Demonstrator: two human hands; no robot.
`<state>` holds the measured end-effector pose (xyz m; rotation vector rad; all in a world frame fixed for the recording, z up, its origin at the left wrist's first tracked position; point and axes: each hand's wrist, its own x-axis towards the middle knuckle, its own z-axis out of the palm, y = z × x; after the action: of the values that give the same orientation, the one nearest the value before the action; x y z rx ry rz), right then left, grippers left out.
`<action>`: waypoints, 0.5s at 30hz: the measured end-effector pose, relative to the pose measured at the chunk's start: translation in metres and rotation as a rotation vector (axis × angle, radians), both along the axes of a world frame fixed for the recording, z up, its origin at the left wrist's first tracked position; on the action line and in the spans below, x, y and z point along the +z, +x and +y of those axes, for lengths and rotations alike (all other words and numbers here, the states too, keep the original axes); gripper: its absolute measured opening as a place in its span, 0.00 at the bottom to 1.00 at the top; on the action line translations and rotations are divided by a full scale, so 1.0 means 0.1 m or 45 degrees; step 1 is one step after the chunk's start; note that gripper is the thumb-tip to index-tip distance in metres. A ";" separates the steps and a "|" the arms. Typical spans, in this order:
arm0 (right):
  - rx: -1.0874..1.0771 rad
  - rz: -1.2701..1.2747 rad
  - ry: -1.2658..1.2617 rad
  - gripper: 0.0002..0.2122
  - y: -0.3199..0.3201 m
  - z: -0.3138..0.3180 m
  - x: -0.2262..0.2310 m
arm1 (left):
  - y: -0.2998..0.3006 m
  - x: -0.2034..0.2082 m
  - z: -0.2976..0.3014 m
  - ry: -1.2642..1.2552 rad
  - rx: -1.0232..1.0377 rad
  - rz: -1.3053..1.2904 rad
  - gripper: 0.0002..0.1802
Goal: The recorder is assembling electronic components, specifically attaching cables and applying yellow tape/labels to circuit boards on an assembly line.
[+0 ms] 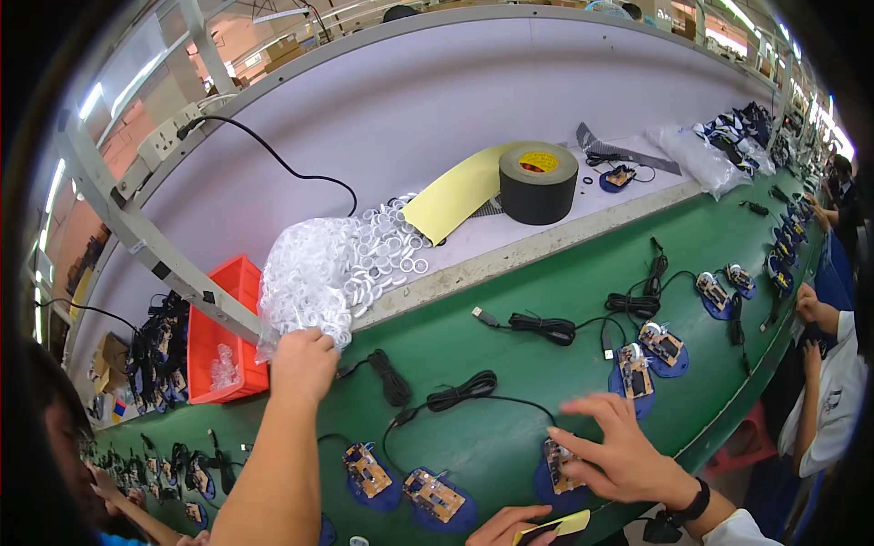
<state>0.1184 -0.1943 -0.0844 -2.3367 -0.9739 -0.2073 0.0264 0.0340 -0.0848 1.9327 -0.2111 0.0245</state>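
My right hand point(614, 455), with a black band at its wrist, is open. Its fingers spread over a half-built computer mouse point(557, 469), a brown circuit board on a blue base; whether they touch it is hard to tell. At the lower edge my left hand point(508, 526), partly cut off, is closed on a piece of yellow-backed black tape point(569, 525). Two more mouse bases point(437, 496) point(367, 471) lie to its left. Another person's bare arm point(273, 455) reaches in from the lower left, its hand at a clear bag of white rings point(305, 273).
A black tape roll point(539, 196) with a yellow strip stands on the shelf. The red bin point(218, 318) adjoins the bag. Coiled USB cables point(542, 328) and more mouse bases point(635, 371) lie along the green belt point(510, 432). Co-workers' hands point(815, 309) are at the far right.
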 end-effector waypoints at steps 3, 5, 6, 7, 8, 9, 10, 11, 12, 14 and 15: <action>0.165 0.352 0.442 0.15 -0.27 0.08 0.08 | 0.67 0.14 0.79 0.731 0.140 -0.214 0.02; 0.511 0.534 0.602 0.12 -0.36 0.15 0.01 | 1.57 0.23 1.69 1.517 0.261 -0.528 0.04; 0.350 0.420 0.824 0.10 -0.43 0.30 0.11 | 1.91 0.30 2.09 1.833 0.267 -0.596 0.05; 0.350 0.417 0.831 0.10 -0.45 0.29 0.08 | 2.14 0.35 2.40 2.048 0.266 -0.610 0.06; 0.292 0.303 0.816 0.10 -0.47 0.29 0.02 | 2.28 0.32 2.54 2.162 0.232 -0.605 0.07; 0.233 0.188 0.800 0.10 -0.47 0.29 -0.06 | 2.31 0.17 2.56 2.203 0.185 -0.575 0.08; 0.232 0.186 0.807 0.10 -0.49 0.29 -0.07 | 2.31 0.10 2.60 2.239 0.165 -0.555 0.09; 0.203 0.081 0.784 0.09 -0.52 0.29 -0.07 | 2.33 0.05 2.65 2.245 0.163 -0.557 0.09; 0.172 -0.023 0.757 0.09 -0.54 0.28 -0.07 | 2.31 -0.01 2.67 2.238 0.179 -0.492 0.08; 0.141 0.044 0.844 0.09 -0.60 0.31 -0.09 | 2.29 -0.10 2.73 2.235 0.192 -0.427 0.08; 0.110 0.108 0.924 0.10 -0.62 0.33 -0.09 | 2.30 -0.11 2.74 2.210 0.242 -0.456 0.08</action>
<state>0.0563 -0.1618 -0.0936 -1.6243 -0.7836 -0.3551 0.2564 0.3080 -0.0962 3.6747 -0.3254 0.4405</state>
